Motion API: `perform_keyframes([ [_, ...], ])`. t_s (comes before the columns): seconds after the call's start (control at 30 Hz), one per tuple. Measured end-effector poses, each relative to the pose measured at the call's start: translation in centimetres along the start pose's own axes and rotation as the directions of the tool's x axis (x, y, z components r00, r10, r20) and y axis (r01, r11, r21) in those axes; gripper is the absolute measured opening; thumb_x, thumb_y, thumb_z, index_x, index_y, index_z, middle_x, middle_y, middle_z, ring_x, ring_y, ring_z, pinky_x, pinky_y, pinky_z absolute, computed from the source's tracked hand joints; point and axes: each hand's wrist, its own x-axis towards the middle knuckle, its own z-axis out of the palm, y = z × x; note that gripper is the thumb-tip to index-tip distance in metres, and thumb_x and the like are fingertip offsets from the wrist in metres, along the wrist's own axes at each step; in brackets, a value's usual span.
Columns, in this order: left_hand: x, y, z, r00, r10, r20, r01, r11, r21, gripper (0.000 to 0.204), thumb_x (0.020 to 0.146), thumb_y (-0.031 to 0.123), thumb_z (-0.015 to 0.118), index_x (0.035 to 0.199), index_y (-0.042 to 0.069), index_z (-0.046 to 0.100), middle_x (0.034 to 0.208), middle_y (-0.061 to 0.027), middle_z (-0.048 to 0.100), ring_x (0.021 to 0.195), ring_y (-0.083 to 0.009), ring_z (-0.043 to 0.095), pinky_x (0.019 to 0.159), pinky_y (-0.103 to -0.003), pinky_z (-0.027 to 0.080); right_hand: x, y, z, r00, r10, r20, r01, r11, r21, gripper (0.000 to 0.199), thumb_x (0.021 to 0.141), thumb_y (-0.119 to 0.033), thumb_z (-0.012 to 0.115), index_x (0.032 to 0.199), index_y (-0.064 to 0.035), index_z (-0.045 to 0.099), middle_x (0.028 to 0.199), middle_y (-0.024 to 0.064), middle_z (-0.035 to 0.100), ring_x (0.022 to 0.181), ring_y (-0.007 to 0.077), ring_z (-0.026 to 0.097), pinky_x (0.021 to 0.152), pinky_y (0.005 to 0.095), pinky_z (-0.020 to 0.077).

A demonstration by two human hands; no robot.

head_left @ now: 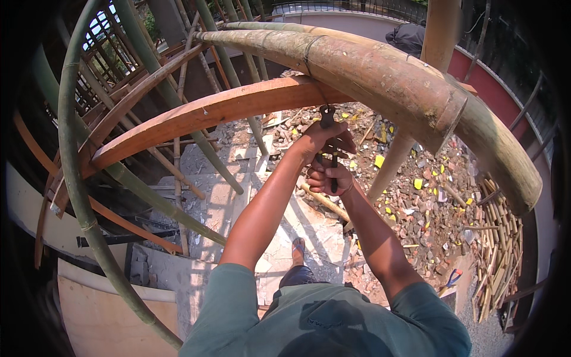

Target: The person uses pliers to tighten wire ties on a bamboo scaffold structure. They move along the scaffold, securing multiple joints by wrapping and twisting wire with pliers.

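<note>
Both my hands grip the pincers (329, 140): left hand (321, 138) above, right hand (329, 177) lower on the handles. Its head meets the wooden beam (208, 112) under the bamboo pole (380, 74).

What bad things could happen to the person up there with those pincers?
1. Both hands, left hand and right hand, grip the pincers, so neither holds on; a slip could mean falling onto the rubble below.
2. If the pincers jerk free from the wooden plank under the bamboo pole, they might hit the person.
</note>
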Motion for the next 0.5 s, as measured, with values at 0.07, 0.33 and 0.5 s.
perform_keyframes([
  [0.07, 0.4, -0.1, 0.2, 1.000, -0.005, -0.031, 0.007, 0.998, 0.055, 0.030, 0.095, 0.028, 0.066, 0.074, 0.008, 0.055, 0.060, -0.0071, 0.057, 0.049, -0.0183, 0.055, 0.052, -0.031, 0.047, 0.0, -0.5, 0.5, 0.999, -0.018, 0.043, 0.020, 0.999, -0.049, 0.032, 0.087, -0.028, 0.073, 0.091, -0.0138, 0.044, 0.069, -0.0051, 0.030, 0.063, 0.0093, 0.031, 0.058, 0.0261, 0.0302],
  [0.33, 2.1, -2.2, 3.8, 0.926, 0.170, -0.336, -0.254, 0.941, -0.222, 0.042, 0.097, 0.027, 0.064, 0.065, 0.012, 0.042, 0.052, 0.0023, 0.037, 0.043, -0.0105, 0.039, 0.043, -0.028, 0.035, -3.5, -1.2, 10.0, 0.499, -0.707, -0.501, -0.638, 0.092, -0.765, 0.053, 0.078, -0.014, 0.080, 0.121, 0.0040, 0.054, 0.106, 0.0169, 0.064, 0.099, 0.0300, 0.064, 0.088, 0.0397, 0.0512],
  [0.5, 4.4, -3.7, 6.3, 0.805, 0.199, -0.558, -0.408, 0.869, -0.279, 0.029, 0.097, 0.019, 0.056, 0.072, 0.010, 0.044, 0.059, 0.0010, 0.039, 0.048, -0.0094, 0.039, 0.046, -0.027, 0.035, -1.0, -0.6, 7.6, 0.065, -0.566, -0.822, -0.722, 0.541, -0.431, 0.054, 0.082, -0.026, 0.074, 0.124, 0.0010, 0.053, 0.118, 0.0213, 0.059, 0.104, 0.0369, 0.061, 0.084, 0.0440, 0.0479],
])
